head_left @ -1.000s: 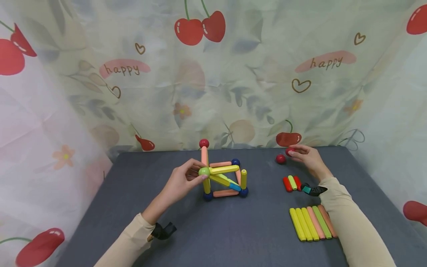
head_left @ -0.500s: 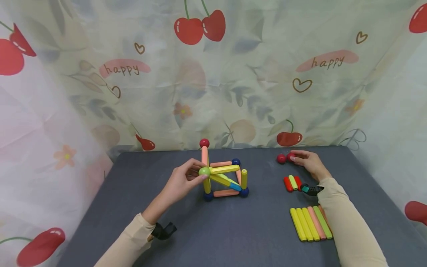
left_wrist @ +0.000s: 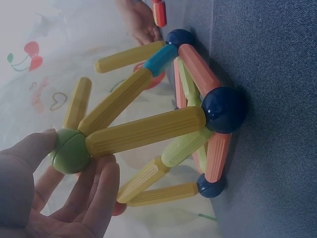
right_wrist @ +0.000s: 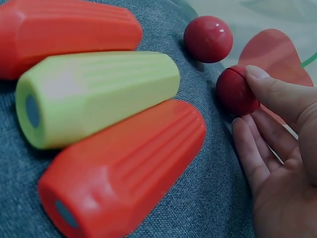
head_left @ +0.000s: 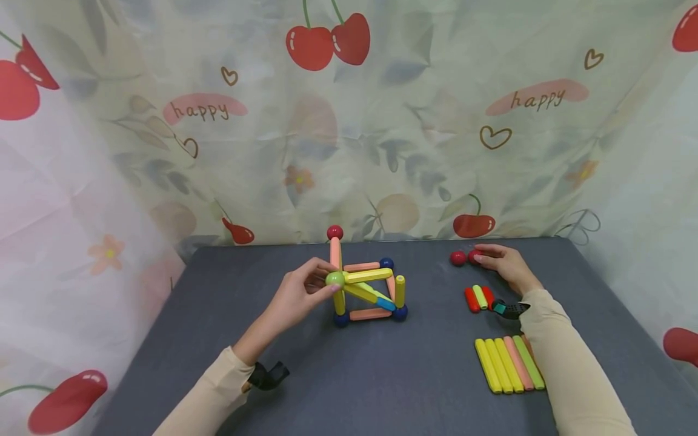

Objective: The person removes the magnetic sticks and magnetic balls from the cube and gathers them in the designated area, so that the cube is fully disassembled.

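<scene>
My left hand [head_left: 299, 293] pinches a green ball [left_wrist: 71, 151] at an upper corner of a frame built from magnetic sticks and balls. From that ball, a yellow stick [left_wrist: 148, 130] runs down to a dark blue ball [left_wrist: 225, 110] on the table, and another yellow stick [head_left: 368, 275] juts out to the right with a free end. A red ball [head_left: 335, 232] tops the far corner. At the back right, my right hand [head_left: 508, 266] pinches a red ball [right_wrist: 237, 90] between thumb and fingers. A second red ball [right_wrist: 208, 39] lies just beside it.
Short red and light green sticks [head_left: 480, 298] lie in a row before my right hand. Closer to me, a row of long yellow, pink and green sticks [head_left: 504, 365] is partly covered by my right sleeve. A patterned curtain [head_left: 349, 121] hangs behind the table [head_left: 425, 375].
My right hand has come slightly down and nearer with its red ball, which now sits level with the other one. The left hand keeps its hold on the green ball.
</scene>
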Demonstrator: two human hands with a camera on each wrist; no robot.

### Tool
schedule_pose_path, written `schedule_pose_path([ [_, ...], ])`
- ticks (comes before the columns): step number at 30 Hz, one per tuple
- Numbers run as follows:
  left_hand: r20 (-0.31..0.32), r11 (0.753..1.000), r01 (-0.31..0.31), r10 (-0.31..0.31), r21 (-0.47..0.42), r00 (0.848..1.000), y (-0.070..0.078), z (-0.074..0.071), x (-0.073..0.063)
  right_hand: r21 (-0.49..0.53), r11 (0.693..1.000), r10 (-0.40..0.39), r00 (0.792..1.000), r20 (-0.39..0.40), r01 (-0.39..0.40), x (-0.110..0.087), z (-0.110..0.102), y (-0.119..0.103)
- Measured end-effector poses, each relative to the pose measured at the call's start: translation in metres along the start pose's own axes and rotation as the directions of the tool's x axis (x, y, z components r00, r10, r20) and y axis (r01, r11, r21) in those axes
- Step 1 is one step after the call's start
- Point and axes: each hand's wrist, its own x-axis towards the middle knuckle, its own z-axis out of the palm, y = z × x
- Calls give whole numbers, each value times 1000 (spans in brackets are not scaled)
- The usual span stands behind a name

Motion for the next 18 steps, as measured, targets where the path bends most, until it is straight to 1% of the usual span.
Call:
schedule_pose_path([
  [6, 3, 1000, 2, -2, -6, 1000, 1, 0, 0, 94, 996, -13, 1000, 1, 13, 3, -1, 1],
  [9, 2, 1000, 3, -3, -4, 1000, 1, 0, 0, 120, 993, -15, 1000, 3, 14, 2, -3, 1],
  [14, 3, 1000, 0, 0, 1, 1000, 0, 1, 1, 112, 994, -19, 1000, 22, 17, 1, -8, -1],
  [18, 2, 1000, -3, 3, 6, 1000, 0, 0, 1, 65, 998, -14, 999, 42, 11, -2, -10, -6],
])
